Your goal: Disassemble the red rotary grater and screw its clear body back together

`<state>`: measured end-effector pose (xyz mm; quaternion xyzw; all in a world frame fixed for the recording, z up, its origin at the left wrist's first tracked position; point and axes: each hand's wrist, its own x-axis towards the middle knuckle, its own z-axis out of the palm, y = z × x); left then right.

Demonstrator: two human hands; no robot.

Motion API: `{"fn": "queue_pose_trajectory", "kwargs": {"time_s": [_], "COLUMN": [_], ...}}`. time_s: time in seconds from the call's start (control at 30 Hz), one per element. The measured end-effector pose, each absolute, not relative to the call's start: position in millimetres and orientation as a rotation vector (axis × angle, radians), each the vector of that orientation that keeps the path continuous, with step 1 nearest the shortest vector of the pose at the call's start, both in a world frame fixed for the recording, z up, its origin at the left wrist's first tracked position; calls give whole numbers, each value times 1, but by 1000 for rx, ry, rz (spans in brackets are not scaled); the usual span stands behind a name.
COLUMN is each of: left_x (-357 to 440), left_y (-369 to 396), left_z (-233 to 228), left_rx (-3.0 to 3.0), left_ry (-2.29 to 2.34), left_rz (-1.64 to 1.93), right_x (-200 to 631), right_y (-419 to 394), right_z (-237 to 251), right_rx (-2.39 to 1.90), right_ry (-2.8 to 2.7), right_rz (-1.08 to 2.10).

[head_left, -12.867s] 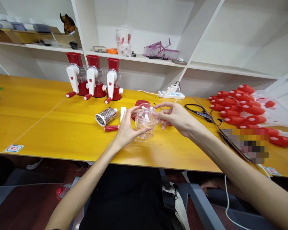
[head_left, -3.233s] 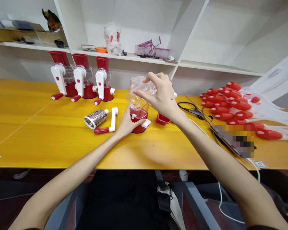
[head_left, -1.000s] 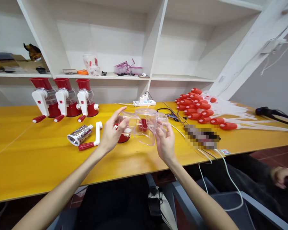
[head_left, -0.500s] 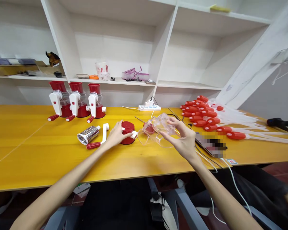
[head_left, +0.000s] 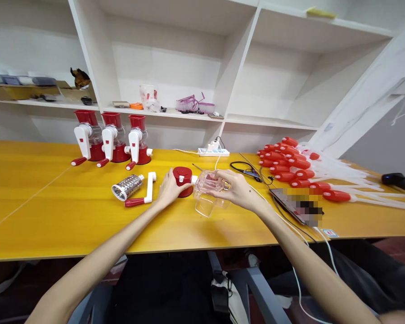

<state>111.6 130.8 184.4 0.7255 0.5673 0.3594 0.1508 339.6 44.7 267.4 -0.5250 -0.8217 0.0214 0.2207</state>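
Note:
My left hand (head_left: 168, 189) is wrapped round the side of a red grater base (head_left: 182, 175) with a white knob, which stands on the table. Held in my right hand (head_left: 236, 191) is a clear plastic grater housing (head_left: 204, 204), close to the right of the base; whether the two touch I cannot tell. Something red shows through the clear plastic. Left of my left hand lie a metal grating drum (head_left: 128, 186) with a white rim and a white crank handle (head_left: 150, 189) with a red grip.
Several assembled red-and-white rotary graters (head_left: 111, 137) stand at the back left. A power strip (head_left: 213, 152) lies behind the housing. To the right are a phone (head_left: 286, 204), cables, and a pile of red-handled white utensils (head_left: 303, 173). White shelves (head_left: 175, 49) rise behind.
My right hand has brought the clear housing left and lower, nearer the base, and turned it. The red base has turned a little under my left hand. The view has shifted slightly.

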Motion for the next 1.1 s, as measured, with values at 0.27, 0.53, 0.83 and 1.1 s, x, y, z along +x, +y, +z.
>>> {"fn": "queue_pose_trajectory", "kwargs": {"time_s": [0.27, 0.53, 0.83, 1.1], "left_x": [144, 144, 122, 118], "left_y": [143, 174, 196, 212], "left_z": [187, 174, 162, 145], "left_rx": [2017, 2062, 2086, 2041], "left_ry": [1815, 1717, 1402, 1258], "left_rz": [1094, 1137, 1237, 1270], "right_x": [316, 312, 318, 318], "right_y": [71, 96, 124, 141], "right_z": [270, 260, 247, 248], "right_rx": [-1491, -1506, -1526, -1443], "right_ry": [-2339, -2318, -2271, -2332], "right_rz": [43, 22, -32, -44]}}
